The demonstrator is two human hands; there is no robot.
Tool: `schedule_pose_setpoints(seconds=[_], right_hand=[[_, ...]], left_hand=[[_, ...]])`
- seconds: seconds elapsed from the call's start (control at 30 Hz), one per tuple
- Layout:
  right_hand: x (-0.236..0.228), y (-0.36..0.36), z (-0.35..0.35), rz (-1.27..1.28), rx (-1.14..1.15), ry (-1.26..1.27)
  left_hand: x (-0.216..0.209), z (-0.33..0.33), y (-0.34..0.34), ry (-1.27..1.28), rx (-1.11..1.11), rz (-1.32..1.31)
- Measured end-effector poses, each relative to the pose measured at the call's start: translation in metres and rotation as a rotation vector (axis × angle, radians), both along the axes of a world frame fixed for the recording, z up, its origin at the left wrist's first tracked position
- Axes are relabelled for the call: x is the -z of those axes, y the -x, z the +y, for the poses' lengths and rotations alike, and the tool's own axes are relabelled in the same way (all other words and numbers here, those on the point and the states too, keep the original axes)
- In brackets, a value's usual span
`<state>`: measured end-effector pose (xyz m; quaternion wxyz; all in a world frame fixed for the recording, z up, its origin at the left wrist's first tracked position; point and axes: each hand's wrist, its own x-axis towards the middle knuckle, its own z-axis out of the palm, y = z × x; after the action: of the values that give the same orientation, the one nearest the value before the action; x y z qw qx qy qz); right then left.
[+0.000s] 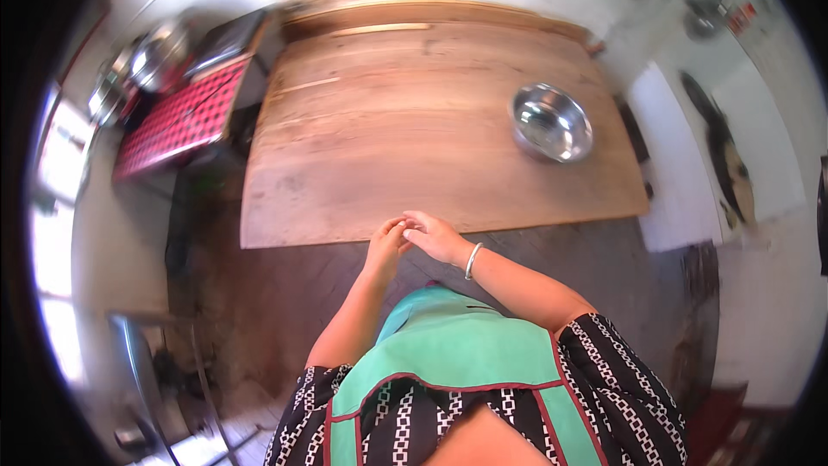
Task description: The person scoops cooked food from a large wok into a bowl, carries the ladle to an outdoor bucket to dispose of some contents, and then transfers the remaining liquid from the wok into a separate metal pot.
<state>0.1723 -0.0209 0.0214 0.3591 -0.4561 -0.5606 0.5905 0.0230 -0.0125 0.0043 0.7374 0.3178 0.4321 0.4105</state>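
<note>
My left hand (385,248) and my right hand (437,238) meet in front of my body, just at the near edge of the wooden table (388,147). Their fingers are bent and press against each other, the right hand partly covering the left fingertips. Nothing shows between them, though the palms are hidden. A bracelet (473,261) circles my right wrist. On the right part of the table, beyond my hands, stands a shiny metal bowl (552,123); neither hand touches it.
At left, a stand with a red checked cloth (184,116) bears metal pots (160,56) and a dark flat object (226,41). A metal-framed chair (142,362) stands at lower left. White shelving (668,155) is on the right. Raised wood (431,10) edges the table's far side.
</note>
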Motion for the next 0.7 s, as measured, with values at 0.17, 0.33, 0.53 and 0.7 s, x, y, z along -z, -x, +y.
schedule_pose_setpoints(seconds=[0.17,0.33,0.53,0.7], right_hand=[[-0.004,0.049,0.007,0.096,0.071,0.024],[0.094,0.039,0.030,0.017,0.150,0.036],[-0.005,-0.073,0.125,0.099,0.135,0.194],[-0.106,-0.258,0.444,0.232,0.327,0.286]], left_hand=[[0.017,0.028,0.062,-0.018,-0.034,0.063],[0.087,0.073,0.068,0.032,-0.138,-0.073],[0.019,0.173,-0.026,0.121,-0.374,-0.273],[-0.076,0.438,-0.230,0.185,-0.626,-0.292]])
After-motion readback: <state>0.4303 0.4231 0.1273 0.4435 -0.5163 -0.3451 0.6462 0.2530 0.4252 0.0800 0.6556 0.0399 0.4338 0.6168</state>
